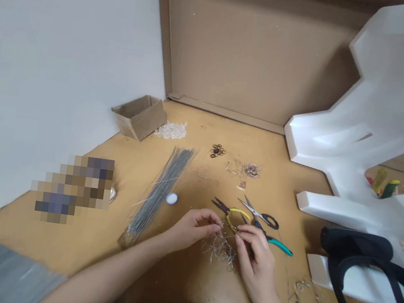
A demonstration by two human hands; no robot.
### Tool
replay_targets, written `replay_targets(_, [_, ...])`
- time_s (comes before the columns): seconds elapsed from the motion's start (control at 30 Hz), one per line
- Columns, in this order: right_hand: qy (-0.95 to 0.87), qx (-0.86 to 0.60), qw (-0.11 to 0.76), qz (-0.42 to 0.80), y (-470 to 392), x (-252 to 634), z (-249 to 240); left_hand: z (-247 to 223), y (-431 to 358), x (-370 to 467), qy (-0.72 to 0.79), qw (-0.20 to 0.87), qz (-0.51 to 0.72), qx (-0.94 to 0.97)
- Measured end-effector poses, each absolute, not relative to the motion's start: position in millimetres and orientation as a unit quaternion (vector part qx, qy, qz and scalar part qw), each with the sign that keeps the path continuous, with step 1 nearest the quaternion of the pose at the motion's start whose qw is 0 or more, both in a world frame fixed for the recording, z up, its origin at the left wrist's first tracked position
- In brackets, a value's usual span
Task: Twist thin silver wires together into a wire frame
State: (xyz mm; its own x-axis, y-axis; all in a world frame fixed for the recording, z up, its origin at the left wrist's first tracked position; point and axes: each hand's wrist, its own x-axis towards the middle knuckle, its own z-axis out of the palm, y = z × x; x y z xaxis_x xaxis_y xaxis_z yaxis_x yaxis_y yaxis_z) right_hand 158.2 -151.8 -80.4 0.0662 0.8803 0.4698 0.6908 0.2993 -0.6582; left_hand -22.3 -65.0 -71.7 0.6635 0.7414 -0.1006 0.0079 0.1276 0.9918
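Near the front of the table, my left hand [197, 228] is closed in a pinch, with a thin wire [228, 235] at its fingertips. Facing it, my right hand [255, 253] also pinches the fine wire between thumb and fingers. Below the fingertips lies a loose tangle of bent wire pieces [219, 253]. Just beyond the hands rest yellow-handled pliers [221, 205], scissors with black finger loops [254, 209] and a teal-handled tool [281, 246], its front end partly hidden. Left of them lies a bundle of straight grey wires [163, 186].
A small white lid [171, 198] sits by the bundle. Farther back are black rings [217, 150], a wire heap [252, 170], clear small pieces [172, 130] and an open cardboard box [141, 117]. White foam [320, 127] and a black strap [340, 289] border the right side.
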Motion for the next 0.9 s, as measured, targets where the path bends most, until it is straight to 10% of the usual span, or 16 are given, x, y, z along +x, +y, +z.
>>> replay_targets(0.7, [-0.601, -0.595, 0.356, 0.397, -147, 144, -86, -80, -77, -13, 0.374, 0.577, 0.187, 0.702])
replay_targets(0.9, [-0.524, -0.568, 0.414, 0.481, -145, 141, -94, -81, -74, -12, 0.343, 0.693, 0.161, 0.613])
